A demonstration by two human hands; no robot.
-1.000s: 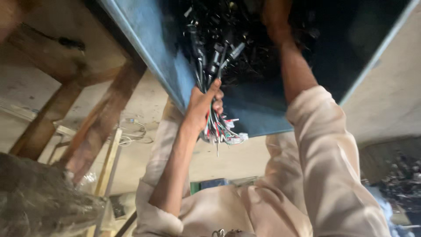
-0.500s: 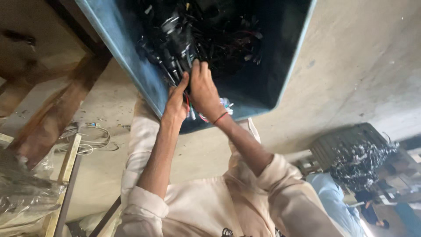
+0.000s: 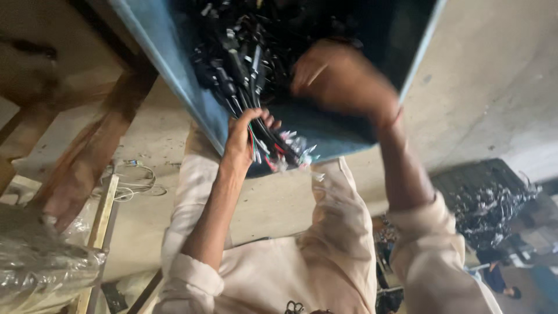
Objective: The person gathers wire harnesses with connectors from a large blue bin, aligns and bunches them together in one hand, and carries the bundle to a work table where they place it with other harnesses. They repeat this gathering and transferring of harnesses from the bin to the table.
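A blue bin (image 3: 174,75) full of black cable pieces with connectors (image 3: 250,46) fills the top of the view. My left hand (image 3: 244,136) is shut on a bundle of thin cables (image 3: 273,145) whose coloured wire ends stick out over the bin's near rim. My right hand (image 3: 340,78) is blurred, hovering above the cable pile inside the bin with fingers curled; I cannot tell whether it holds anything. Both sleeves are pale beige.
Wooden beams (image 3: 87,157) of a table frame stand at left on a concrete floor. A clear plastic bag (image 3: 40,261) lies at bottom left. A loose white wire (image 3: 133,180) lies on the floor. A dark crate of cables (image 3: 494,203) sits at right.
My right hand has lifted off the bundle and moved right, up over the pile. My left hand keeps its hold on the cables at the bin's rim.
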